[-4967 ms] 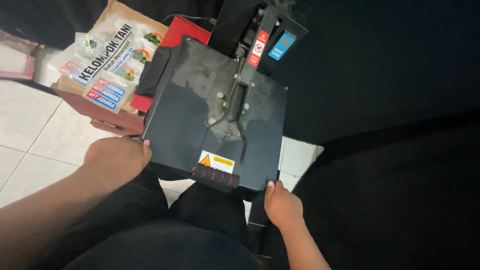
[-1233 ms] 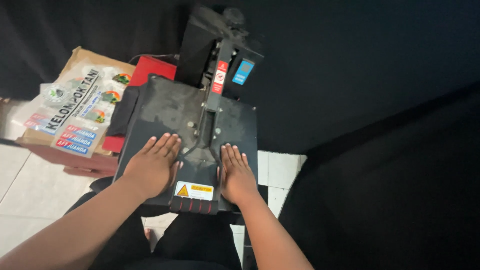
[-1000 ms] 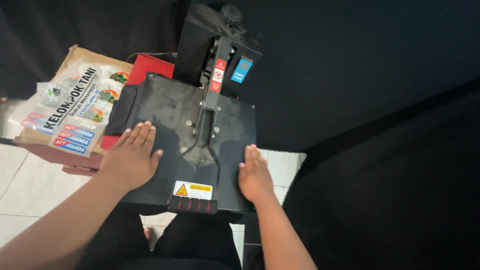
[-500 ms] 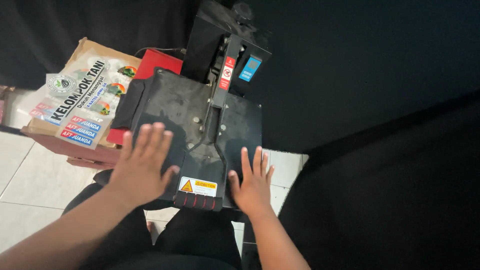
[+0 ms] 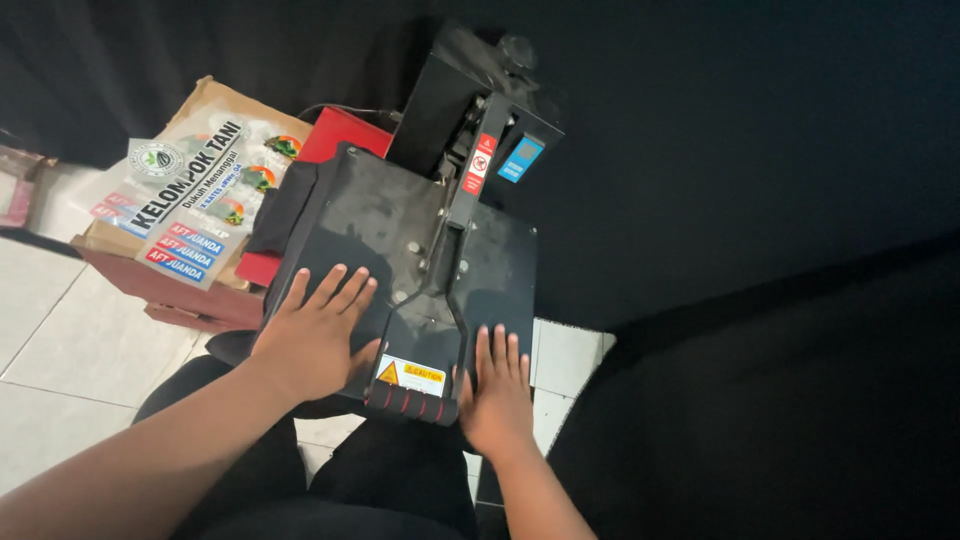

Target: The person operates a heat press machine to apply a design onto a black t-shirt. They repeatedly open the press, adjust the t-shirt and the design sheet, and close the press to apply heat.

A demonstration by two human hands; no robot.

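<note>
1. A black heat press point(image 5: 400, 270) sits closed in front of a seated person, above their dark-clothed lap and over a white tiled floor point(image 5: 70, 330). Its flat top plate is roughly rectangular.
2. The press's long axis runs from the lower left, near the person, up to the right, where its upright black column point(image 5: 470, 100) stands. The red-ribbed handle point(image 5: 410, 403) at the near edge points toward the person.
3. The left hand point(image 5: 315, 340) lies palm down on the near left part of the plate, fingers spread apart and pointing away from the person.
4. The right hand point(image 5: 497, 395) lies flat at the near right corner, just beside the handle, fingers close together; it grips nothing.
5. A yellow warning label point(image 5: 410, 375) sits between the two hands.
6. To the left, a cardboard box point(image 5: 190, 200) carries printed sticker sheets, touching a red case point(image 5: 335, 135) behind the press.
7. Compared with half a second ago, both hands remain flat on the plate; the right fingers have drawn closer together.
</note>
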